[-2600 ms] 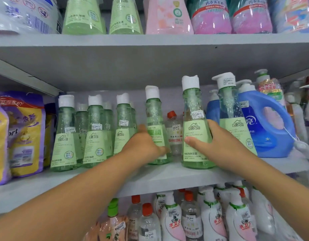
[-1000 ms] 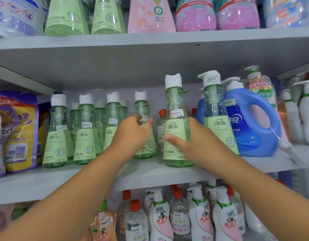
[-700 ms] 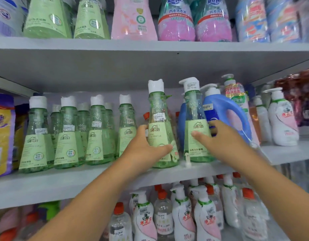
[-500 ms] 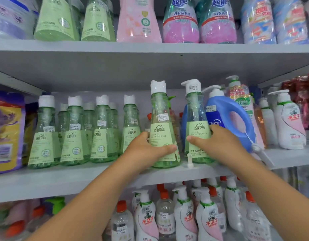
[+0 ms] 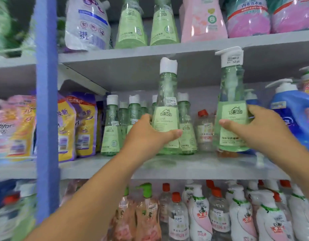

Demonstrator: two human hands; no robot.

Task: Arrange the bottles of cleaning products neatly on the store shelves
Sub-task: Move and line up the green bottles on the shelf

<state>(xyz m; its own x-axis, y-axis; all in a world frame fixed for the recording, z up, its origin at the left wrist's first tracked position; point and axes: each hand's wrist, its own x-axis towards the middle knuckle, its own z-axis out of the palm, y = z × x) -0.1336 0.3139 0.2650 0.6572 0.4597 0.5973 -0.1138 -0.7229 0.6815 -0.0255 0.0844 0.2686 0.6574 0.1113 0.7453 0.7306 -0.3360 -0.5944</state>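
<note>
On the middle shelf [image 5: 193, 166] my left hand [image 5: 148, 134] grips a green flip-cap bottle [image 5: 166, 108] by its label, thumb across the front. It stands in front of a row of matching green bottles [image 5: 112, 129]. My right hand [image 5: 256, 129] grips a green pump bottle [image 5: 231, 105] further right, thumb on the label; its base seems slightly above the shelf. A clear red-capped bottle [image 5: 203, 131] stands between the two at the back.
A blue jug [image 5: 293, 117] stands right of the pump bottle. Yellow-purple refill pouches [image 5: 75, 124] fill the left. A blue upright post [image 5: 46, 108] divides the shelving. Pump bottles [image 5: 199, 214] crowd the shelf below; green and pink bottles sit above.
The view has swung left and closer. Both hands still hold the same two green bottles, which now stand further apart, with the red-capped bottle showing between them.
</note>
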